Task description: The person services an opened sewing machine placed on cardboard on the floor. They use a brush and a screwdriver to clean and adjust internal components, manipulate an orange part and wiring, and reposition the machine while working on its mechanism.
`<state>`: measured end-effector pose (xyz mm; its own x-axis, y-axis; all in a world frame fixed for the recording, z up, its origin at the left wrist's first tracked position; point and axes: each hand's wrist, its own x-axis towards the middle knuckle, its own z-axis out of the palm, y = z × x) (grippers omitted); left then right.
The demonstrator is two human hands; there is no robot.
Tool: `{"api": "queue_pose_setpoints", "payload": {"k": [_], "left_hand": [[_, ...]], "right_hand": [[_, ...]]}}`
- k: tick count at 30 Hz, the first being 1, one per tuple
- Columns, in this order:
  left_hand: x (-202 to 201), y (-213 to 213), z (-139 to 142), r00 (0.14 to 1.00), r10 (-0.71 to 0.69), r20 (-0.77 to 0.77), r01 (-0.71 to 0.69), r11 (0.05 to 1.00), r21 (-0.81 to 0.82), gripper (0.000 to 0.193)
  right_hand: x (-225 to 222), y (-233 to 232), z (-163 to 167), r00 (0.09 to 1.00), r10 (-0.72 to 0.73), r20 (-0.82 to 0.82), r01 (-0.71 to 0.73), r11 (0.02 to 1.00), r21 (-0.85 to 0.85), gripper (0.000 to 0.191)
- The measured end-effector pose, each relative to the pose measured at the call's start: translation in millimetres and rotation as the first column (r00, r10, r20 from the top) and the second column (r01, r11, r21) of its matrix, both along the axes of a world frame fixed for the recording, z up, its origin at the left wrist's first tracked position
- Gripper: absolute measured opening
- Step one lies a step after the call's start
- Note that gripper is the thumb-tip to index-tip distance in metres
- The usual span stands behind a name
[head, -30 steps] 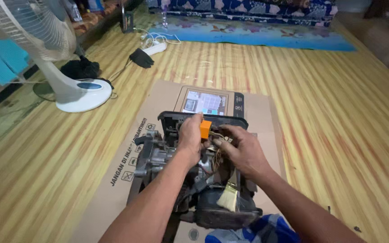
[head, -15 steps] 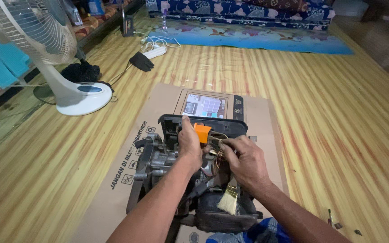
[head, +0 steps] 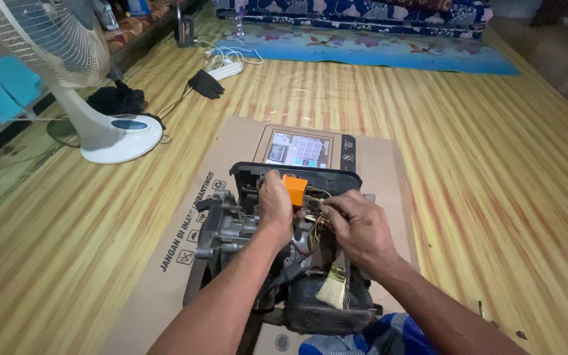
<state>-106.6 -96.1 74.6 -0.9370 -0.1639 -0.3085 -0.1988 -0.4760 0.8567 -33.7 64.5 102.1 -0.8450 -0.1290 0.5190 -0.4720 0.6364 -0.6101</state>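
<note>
**Both hands at an opened machine on flattened cardboard**

Striped wooden floor carries a flattened brown cardboard sheet [head: 165, 289] with black printed lettering and small square symbols along its left side. On it stands a dismantled black machine [head: 264, 243]. Left hand [head: 275, 204] pinches an orange block [head: 294, 189]; right hand [head: 357, 227] closes around wires. Since before, both hands shifted slightly; a brush [head: 333, 289] lies unmoved.
</note>
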Motion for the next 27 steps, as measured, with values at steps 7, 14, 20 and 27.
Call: {"api": "queue_pose_setpoints", "payload": {"k": [7, 14, 20, 27], "left_hand": [[5.4, -1.6, 6.5, 1.000, -0.001, -0.018, 0.000, 0.997, -0.078, 0.047], [11.6, -4.2, 15.6, 1.000, 0.019, 0.005, -0.018, 0.971, -0.240, 0.048], [11.5, -9.7, 5.1, 0.991, -0.074, -0.110, 0.067, 0.996, -0.060, 0.041], [10.3, -5.2, -5.5, 0.963, -0.094, -0.253, 0.079, 0.994, -0.070, 0.042]], "right_hand": [[0.0, 0.3, 4.5, 0.997, 0.012, 0.081, -0.011, 1.000, -0.018, 0.017], [-1.6, 5.6, 1.8, 0.986, 0.065, 0.152, -0.062, 0.998, -0.023, 0.020], [-17.8, 13.4, 2.7, 0.978, -0.064, 0.199, 0.081, 0.994, -0.079, 0.025], [-23.7, 7.0, -7.3, 0.993, -0.098, 0.066, 0.100, 0.995, -0.026, 0.020]]}}
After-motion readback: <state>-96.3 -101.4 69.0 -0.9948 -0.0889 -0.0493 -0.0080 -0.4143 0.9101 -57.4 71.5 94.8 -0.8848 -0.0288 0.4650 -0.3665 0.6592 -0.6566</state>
